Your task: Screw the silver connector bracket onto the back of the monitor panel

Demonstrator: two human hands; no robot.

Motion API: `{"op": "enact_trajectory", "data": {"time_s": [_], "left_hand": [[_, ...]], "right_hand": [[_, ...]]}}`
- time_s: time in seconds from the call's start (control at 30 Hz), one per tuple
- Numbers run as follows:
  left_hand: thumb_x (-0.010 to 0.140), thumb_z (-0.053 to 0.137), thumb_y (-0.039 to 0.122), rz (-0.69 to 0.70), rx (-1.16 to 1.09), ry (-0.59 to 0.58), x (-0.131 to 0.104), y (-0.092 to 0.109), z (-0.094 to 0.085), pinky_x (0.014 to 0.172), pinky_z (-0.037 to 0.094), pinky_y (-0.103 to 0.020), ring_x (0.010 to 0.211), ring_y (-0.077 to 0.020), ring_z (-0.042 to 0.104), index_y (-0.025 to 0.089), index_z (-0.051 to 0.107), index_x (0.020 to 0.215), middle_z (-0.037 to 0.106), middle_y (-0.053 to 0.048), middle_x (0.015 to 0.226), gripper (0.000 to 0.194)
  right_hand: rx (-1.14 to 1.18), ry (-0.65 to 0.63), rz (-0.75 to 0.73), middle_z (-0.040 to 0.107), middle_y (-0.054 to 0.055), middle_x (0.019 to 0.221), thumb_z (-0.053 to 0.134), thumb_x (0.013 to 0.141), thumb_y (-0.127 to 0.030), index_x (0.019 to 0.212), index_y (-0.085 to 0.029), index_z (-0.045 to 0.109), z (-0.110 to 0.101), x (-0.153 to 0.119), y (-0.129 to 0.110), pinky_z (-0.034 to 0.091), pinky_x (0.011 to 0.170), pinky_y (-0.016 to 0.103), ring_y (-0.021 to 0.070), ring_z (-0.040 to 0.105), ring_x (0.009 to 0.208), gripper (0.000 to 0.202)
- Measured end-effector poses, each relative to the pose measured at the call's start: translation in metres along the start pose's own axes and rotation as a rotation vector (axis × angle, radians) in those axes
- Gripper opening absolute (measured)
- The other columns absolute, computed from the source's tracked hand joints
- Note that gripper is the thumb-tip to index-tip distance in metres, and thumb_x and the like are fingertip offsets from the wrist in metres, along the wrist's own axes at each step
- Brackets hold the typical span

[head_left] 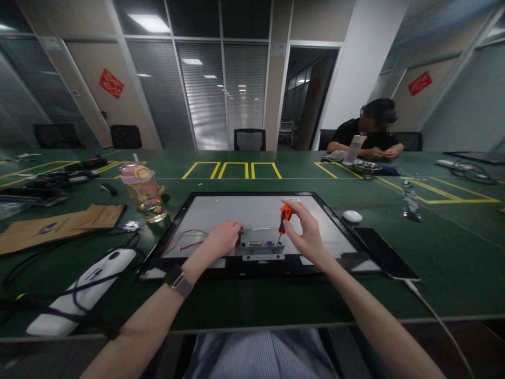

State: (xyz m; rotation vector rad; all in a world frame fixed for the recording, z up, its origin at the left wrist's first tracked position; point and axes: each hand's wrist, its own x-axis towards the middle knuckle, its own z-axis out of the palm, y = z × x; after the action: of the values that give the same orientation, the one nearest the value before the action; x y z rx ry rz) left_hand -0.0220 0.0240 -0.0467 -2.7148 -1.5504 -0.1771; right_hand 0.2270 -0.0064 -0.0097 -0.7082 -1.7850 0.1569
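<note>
A flat panel (252, 210) with a black frame lies on the green table, its pale back facing up. Near its front edge sits a metal bracket (262, 249) with connector ports. My right hand (305, 229) holds a red and black screwdriver (284, 215), its shaft pointing down at the bracket's right end. At the bracket's left side rests my left hand (224, 238), fingers together at its edge; whether they pinch anything is hidden. Thin coloured wires (187, 239) lie on the panel left of that hand.
On the left are a pink-lidded bottle (140, 189), brown paper bag (63, 223) and white power strip (84, 292) with black cables. A phone (384, 252) with a cable and a white mouse (352, 216) lie right. A person (366, 129) sits across the table (252, 305).
</note>
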Motion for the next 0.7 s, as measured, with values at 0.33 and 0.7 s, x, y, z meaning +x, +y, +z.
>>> {"op": "enact_trajectory", "data": {"time_s": [0.33, 0.7], "left_hand": [[0.093, 0.037, 0.014, -0.007, -0.011, -0.004, -0.0002, -0.0018, 0.0013, 0.091, 0.047, -0.037, 0.103, -0.0240, 0.062, 0.017, 0.057, 0.116, 0.063, -0.011, 0.112, 0.031], [0.095, 0.036, 0.016, -0.003, -0.022, 0.012, -0.0014, -0.0023, 0.0018, 0.091, 0.047, -0.035, 0.103, -0.0226, 0.062, 0.018, 0.057, 0.118, 0.063, -0.010, 0.112, 0.031]], "right_hand": [[0.123, 0.013, 0.089, 0.061, 0.006, 0.093, 0.056, 0.091, -0.026, 0.115, -0.025, 0.059, 0.0005, -0.0032, 0.0091, 0.052, 0.080, 0.040, 0.0207, 0.060, 0.084, 0.024], [0.015, 0.013, 0.044, 0.062, 0.004, 0.090, 0.062, 0.088, -0.025, 0.109, -0.025, 0.063, -0.0040, 0.0037, 0.0019, 0.051, 0.074, 0.037, 0.0195, 0.060, 0.079, 0.022]]}}
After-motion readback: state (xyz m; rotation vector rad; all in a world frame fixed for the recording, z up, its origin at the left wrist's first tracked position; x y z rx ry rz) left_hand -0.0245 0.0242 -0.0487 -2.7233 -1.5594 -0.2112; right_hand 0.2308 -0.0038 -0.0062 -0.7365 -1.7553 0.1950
